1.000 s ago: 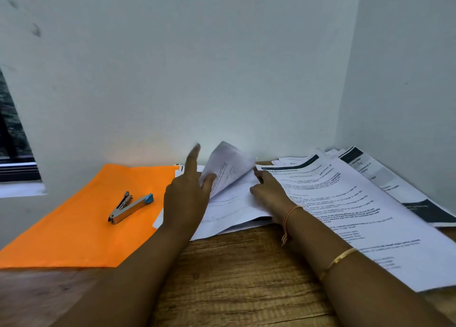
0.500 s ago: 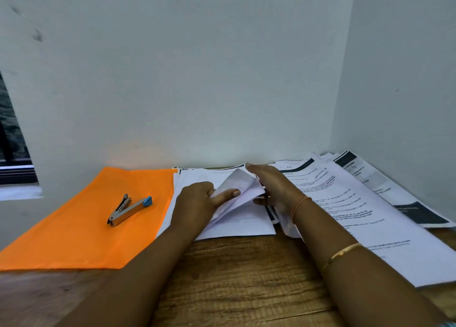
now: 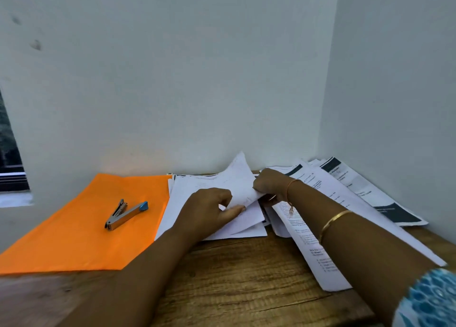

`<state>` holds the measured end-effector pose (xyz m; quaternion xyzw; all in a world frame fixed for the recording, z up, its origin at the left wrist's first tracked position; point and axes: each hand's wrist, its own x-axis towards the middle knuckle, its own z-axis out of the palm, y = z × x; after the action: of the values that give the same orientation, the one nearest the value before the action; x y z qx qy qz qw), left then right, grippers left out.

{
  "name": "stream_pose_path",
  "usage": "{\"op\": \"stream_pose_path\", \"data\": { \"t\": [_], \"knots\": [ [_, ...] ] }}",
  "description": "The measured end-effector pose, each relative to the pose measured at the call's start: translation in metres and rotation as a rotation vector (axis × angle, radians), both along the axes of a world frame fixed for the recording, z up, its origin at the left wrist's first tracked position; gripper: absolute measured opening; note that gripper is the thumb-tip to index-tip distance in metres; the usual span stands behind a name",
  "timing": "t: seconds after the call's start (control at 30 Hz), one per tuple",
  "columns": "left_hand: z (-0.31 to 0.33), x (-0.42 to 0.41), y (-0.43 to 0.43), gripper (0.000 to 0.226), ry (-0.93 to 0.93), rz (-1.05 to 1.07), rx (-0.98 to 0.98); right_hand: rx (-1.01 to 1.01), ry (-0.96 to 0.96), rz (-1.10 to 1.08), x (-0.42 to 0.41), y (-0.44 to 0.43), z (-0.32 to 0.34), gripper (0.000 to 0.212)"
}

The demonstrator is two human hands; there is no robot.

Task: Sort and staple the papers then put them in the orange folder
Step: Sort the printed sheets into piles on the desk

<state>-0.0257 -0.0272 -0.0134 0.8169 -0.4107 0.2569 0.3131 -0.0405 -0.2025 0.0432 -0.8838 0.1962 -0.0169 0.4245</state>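
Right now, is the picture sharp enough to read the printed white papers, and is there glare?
Head view: dim, even light, no glare; print on the white printed papers is too soft to read; the near left part of the brown wooden table is smeared.

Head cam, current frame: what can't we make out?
- Print on the lifted sheet and the papers by the side wall: too small and blurred, head view.
- Fingers of the right hand: hidden behind its knuckles and the sheet, head view.
- Sheet count in the middle stack: covered by the left hand.
- Left corner of the orange folder: cut off by the frame edge.
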Motion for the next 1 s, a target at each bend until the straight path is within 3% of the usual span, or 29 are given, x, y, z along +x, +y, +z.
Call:
{"op": "stream_pose_path", "data": {
  "t": [0.07, 0.17, 0.23, 0.3, 0.37, 0.4, 0.43, 0.57, 0.73, 0.87, 1.0],
  "knots": [
    [-0.002, -0.001, 0.001, 0.034, 0.117, -0.059, 0.035, -0.103, -0.001, 0.014, -0.002, -0.001, 0.002, 0.018],
    [-0.002, -0.004, 0.003, 0.059, 0.305, -0.041, 0.055, -0.255, -0.05, -0.006, -0.01, -0.007, 0.007, 0.014],
    [-0.001, -0.002, 0.004, 0.067, 0.308, 0.03, 0.033, -0.288, -0.093, -0.019, -0.018, -0.019, 0.014, 0.018],
    [-0.003, 0.003, 0.007, 0.053, 0.26, 0.146, 0.033, -0.337, -0.067, -0.065, -0.027, -0.033, 0.02, 0.018],
    [-0.007, 0.011, 0.011, 0.031, 0.203, 0.274, 0.027, -0.545, -0.003, -0.029, -0.039, -0.055, 0.02, 0.03],
    [-0.008, 0.015, 0.013, 0.027, 0.198, 0.336, 0.029, -0.482, -0.004, -0.106, -0.047, -0.063, 0.02, 0.032],
    [-0.009, 0.017, 0.014, 0.03, 0.208, 0.402, 0.051, -0.429, -0.021, -0.2, -0.057, -0.072, 0.02, 0.034],
    [-0.009, 0.021, 0.023, 0.057, 0.355, 0.671, 0.279, -0.611, 0.059, -0.325, -0.083, -0.111, -0.002, 0.044],
    [-0.01, 0.03, 0.039, 0.071, 0.412, 0.789, 0.489, -0.664, 0.093, -0.384, -0.107, -0.125, -0.028, 0.044],
    [-0.007, 0.032, 0.046, 0.076, 0.464, 0.795, 0.416, -0.764, 0.13, -0.366, -0.112, -0.12, -0.041, 0.054],
    [-0.003, 0.027, 0.046, 0.062, 0.496, 0.758, 0.267, -0.952, 0.137, -0.364, -0.108, -0.111, -0.045, 0.056]
  ]
}}
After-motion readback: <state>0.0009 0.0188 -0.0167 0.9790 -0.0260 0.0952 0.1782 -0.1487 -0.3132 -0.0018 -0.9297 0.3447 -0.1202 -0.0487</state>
